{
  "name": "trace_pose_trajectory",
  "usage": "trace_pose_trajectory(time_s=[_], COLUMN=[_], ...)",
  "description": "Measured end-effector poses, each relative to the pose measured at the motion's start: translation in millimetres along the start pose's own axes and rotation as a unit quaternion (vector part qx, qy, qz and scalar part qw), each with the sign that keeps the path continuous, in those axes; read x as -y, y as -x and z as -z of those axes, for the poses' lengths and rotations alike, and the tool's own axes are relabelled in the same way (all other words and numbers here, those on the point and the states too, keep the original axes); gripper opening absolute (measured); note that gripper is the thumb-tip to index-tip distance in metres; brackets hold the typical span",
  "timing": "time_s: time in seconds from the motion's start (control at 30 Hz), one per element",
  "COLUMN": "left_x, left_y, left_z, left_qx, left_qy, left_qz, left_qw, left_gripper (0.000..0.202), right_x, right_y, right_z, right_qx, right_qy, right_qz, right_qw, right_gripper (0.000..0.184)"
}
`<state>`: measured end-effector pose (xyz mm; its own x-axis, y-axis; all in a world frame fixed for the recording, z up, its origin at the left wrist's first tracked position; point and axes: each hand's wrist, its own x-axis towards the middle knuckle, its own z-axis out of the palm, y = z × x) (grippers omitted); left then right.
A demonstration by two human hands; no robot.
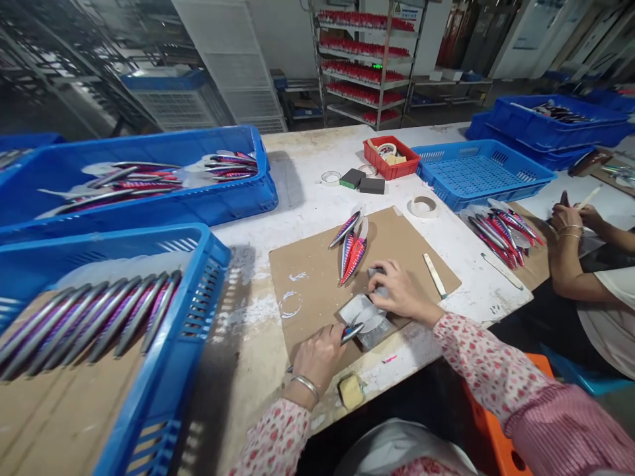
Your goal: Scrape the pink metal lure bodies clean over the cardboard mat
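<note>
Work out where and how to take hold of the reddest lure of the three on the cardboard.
The red lure is probably best gripped around its thick middle, coming from above and the right. Its slim body narrows to a point at the near end, and a bluish lure lies close along its left side, while its right side faces bare cardboard.

The left hand (317, 360) hides part of its lure (351, 332); the left edge crops the near basket (173, 370); the sign (405, 11) is too small to read.
</note>
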<state>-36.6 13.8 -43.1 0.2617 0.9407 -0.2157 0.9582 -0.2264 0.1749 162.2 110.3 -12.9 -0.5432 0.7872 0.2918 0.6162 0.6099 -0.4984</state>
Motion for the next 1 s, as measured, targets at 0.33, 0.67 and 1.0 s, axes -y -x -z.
trace_pose_trajectory(time_s=[0.33, 0.67, 1.0], left_x=[-1, -1, 1], left_y=[1, 3, 2], left_z=[2.6, 3.5, 3.0], left_qx=[-0.002, -0.014, 0.001], left_qy=[0.001, -0.022, -0.042], left_qz=[0.009, -0.006, 0.003], left_qw=[1.0, 1.0, 0.999], left_gripper=[0.017, 0.016, 0.02], right_x=[7, -4, 9], right_y=[-3, 4, -9], right_z=[1, 8, -8], right_qx=[0.003, 0.008, 0.021], right_qy=[-0.001, 0.001, -0.031], right_qz=[0.009, -0.02, 0.057], right_qw=[1.0, 1.0, 0.998], right_gripper=[0.012, 0.012, 0.016])
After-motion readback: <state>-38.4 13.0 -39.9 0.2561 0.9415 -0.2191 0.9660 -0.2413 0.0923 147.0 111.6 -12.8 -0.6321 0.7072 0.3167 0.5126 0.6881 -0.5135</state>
